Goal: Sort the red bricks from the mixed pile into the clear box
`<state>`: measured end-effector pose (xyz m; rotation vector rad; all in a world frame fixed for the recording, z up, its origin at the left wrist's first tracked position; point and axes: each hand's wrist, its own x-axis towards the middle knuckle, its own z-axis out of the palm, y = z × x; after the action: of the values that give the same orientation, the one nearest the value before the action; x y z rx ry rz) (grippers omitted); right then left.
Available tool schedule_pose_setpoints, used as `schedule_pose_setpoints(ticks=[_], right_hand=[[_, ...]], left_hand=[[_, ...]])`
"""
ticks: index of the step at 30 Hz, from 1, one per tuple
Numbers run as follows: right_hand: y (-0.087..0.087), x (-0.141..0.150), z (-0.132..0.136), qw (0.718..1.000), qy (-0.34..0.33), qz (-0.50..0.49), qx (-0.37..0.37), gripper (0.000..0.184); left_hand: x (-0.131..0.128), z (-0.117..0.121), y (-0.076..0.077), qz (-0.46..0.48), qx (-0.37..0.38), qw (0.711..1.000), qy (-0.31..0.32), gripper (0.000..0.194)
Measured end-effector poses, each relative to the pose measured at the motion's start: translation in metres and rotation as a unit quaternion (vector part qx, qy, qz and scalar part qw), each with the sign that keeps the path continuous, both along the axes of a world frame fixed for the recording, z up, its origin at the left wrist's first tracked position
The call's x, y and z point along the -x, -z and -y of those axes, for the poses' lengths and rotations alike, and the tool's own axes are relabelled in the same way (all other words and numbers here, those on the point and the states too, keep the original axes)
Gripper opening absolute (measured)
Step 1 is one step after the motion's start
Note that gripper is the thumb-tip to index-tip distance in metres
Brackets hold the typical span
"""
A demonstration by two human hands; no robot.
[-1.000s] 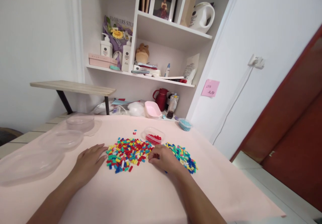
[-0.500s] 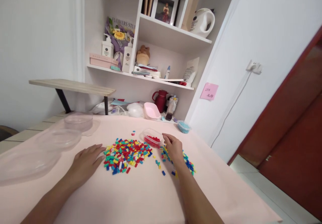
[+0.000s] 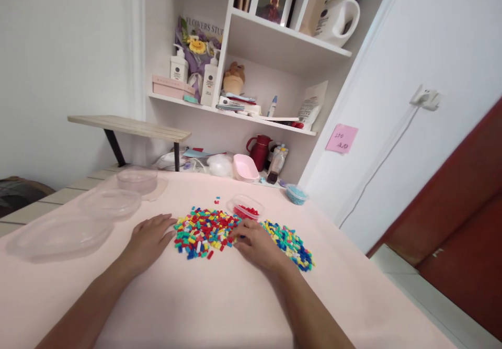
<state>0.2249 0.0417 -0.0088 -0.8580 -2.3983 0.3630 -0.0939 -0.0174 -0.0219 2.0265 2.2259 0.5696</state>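
On the pink-covered table (image 3: 196, 307), the left hand (image 3: 151, 241) lies with fingers relaxed and holding nothing, just beside the mixed pile of small coloured bricks (image 3: 204, 231) in the middle. The right hand (image 3: 254, 243) curls its fingers at that pile's right side, whether around a brick I cannot tell; a second pile (image 3: 292, 244) spreads toward the right edge, and a clear tub (image 3: 243, 199) of red bricks sits toward the far edge.

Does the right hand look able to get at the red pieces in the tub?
Likely yes: the right hand is right by the tub, and nothing tall stands before the red pieces.
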Motion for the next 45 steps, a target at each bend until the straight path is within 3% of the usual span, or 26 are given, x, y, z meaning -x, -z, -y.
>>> schedule_pose_setpoints(ticks=[6,18,22,24,27,29,33,36,38,40,43,45], right_hand=[[-0.008,-0.011,-0.003,0.999,0.033,0.011,0.029,0.013],[-0.018,-0.014,0.001,0.997,0.025,0.006,0.071,0.022],[-0.017,-0.014,-0.003,0.994,0.073,-0.061,0.050,0.018],[-0.017,-0.014,-0.009,0.979,0.136,-0.150,0.036,0.020],[-0.016,-0.016,-0.024,0.925,0.246,-0.289,0.021,0.030],[-0.014,-0.021,-0.034,0.897,0.291,-0.332,0.028,0.035],[-0.010,-0.030,-0.043,0.883,0.295,-0.354,0.088,0.047],[-0.013,-0.034,-0.035,0.877,0.283,-0.381,0.071,0.050],[-0.017,-0.033,-0.025,0.890,0.263,-0.368,0.053,0.046],[-0.020,-0.028,-0.014,0.922,0.216,-0.318,0.050,0.039],[-0.019,-0.016,-0.001,0.976,0.108,-0.184,0.044,0.026],[-0.016,-0.007,0.004,0.993,0.054,-0.104,0.031,0.022]], left_hand=[[0.000,-0.001,0.001,0.002,0.001,1.000,0.001,0.049],[0.000,-0.001,0.000,0.005,-0.010,1.000,-0.008,0.049],[0.001,-0.003,0.000,-0.014,0.006,1.000,-0.004,0.052],[0.002,-0.004,0.000,-0.026,0.013,1.000,-0.005,0.052],[0.004,-0.006,0.001,-0.031,0.009,0.999,-0.010,0.052],[0.004,-0.007,0.001,-0.032,0.007,0.999,-0.007,0.052],[0.004,-0.008,0.001,-0.035,0.020,0.999,-0.007,0.054],[0.004,-0.006,0.000,-0.029,0.019,0.999,-0.009,0.054],[0.003,-0.004,0.000,-0.022,0.012,1.000,-0.006,0.054],[0.003,-0.003,-0.001,-0.013,0.006,1.000,-0.003,0.052],[0.001,-0.003,-0.001,0.024,-0.021,0.999,-0.009,0.048],[0.001,-0.003,-0.001,0.058,-0.042,0.997,-0.010,0.046]])
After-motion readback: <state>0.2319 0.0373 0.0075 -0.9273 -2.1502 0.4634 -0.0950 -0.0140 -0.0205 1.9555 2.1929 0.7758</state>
